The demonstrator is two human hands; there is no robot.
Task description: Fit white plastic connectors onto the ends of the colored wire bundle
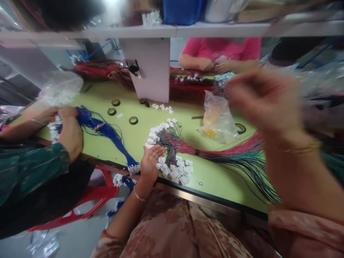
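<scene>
Palm up, with its fingers stretched out, my left hand (151,162) is at the table's front edge with nothing gripped. Beside it lies a bundle of red, green and black wires (215,154), tied with a black band. White connectors (176,168) cap the wire ends, some right by my fingertips and others behind them. My right hand (268,102) is raised near the camera at the right, over the far part of the bundle. Motion blurs its fingers, so whether they hold anything is unclear. Past it stands a clear plastic bag with yellow pieces (217,120).
A co-worker's hands (68,116) at the left handle blue wires (107,130) with white connectors. Another person in pink (220,50) works across the table. Rolls of black tape (133,120) lie on the green tabletop (150,107). A shelf (228,30) crosses overhead; a red stool (104,190) stands below left.
</scene>
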